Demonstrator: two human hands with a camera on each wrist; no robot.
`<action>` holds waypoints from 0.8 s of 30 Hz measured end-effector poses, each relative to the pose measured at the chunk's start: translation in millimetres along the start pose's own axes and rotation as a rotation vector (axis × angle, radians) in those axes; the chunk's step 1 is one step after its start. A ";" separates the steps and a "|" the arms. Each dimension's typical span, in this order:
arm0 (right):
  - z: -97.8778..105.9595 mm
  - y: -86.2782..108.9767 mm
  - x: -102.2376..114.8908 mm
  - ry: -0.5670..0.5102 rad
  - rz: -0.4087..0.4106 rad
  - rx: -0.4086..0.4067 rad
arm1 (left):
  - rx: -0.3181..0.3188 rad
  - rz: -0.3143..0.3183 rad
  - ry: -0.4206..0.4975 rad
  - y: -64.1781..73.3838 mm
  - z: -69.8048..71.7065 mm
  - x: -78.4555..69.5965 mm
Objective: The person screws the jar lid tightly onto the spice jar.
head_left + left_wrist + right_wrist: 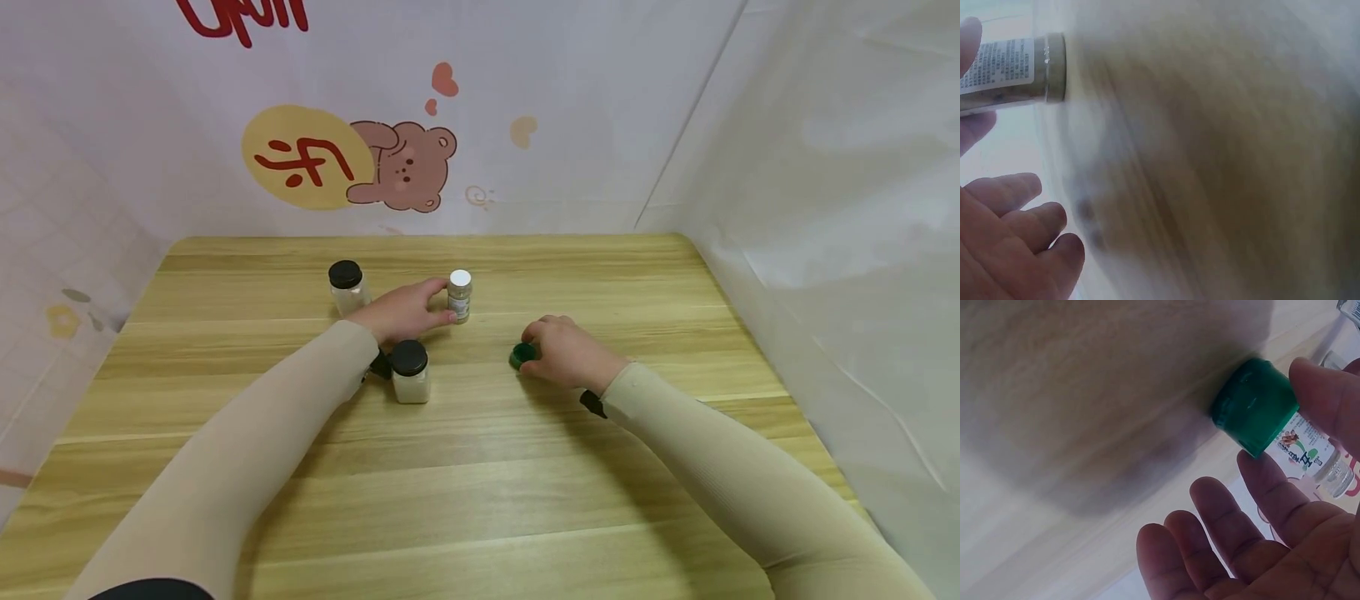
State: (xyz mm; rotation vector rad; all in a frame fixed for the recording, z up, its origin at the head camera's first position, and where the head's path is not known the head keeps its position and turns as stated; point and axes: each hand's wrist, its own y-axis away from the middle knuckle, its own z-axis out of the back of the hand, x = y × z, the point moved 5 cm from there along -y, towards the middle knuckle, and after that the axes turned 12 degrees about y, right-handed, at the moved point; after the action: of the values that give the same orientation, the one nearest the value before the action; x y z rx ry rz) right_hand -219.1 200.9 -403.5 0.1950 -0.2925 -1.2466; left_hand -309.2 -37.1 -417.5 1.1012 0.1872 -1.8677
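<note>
My left hand point(401, 312) pinches a small glass spice jar point(459, 305) with a white top between thumb and forefinger. The left wrist view shows the jar's printed label point(1007, 62), while the other fingers curve loosely away from it. Farther right, my right hand point(566, 352) pinches a green cap point(522, 356) at the tabletop. In the right wrist view, thumb and forefinger lie at the sides of the green cap point(1255, 406); the labelled jar point(1310, 450) stands behind it, its clear neck showing.
A jar with a black lid point(347, 286) stands behind my left wrist, partly hidden by the hand. Another black-lidded jar point(411, 379) stands just in front of that wrist. The wooden table point(465, 500) ends at a white backdrop point(570, 108) with a bear print.
</note>
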 end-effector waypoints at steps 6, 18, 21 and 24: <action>1.3 -0.4 0.9 0.016 -0.001 -0.003 | -0.034 0.004 -0.005 -6.0 0.0 2.0; 1.2 -0.9 2.2 0.016 0.014 -0.008 | -0.059 0.000 -0.016 -11.2 0.1 2.1; 0.6 -1.6 2.5 0.022 0.019 -0.010 | -0.060 0.001 -0.008 -13.0 -0.1 2.6; -0.5 -3.0 1.8 0.025 0.017 -0.008 | -0.061 -0.003 -0.003 -15.1 0.2 3.1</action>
State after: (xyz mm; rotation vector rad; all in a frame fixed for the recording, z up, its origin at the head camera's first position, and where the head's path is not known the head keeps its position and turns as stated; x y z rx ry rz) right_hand -221.1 198.2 -404.7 0.2006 -0.2676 -1.2275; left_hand -321.6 -30.8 -424.3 1.0563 0.2429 -1.8544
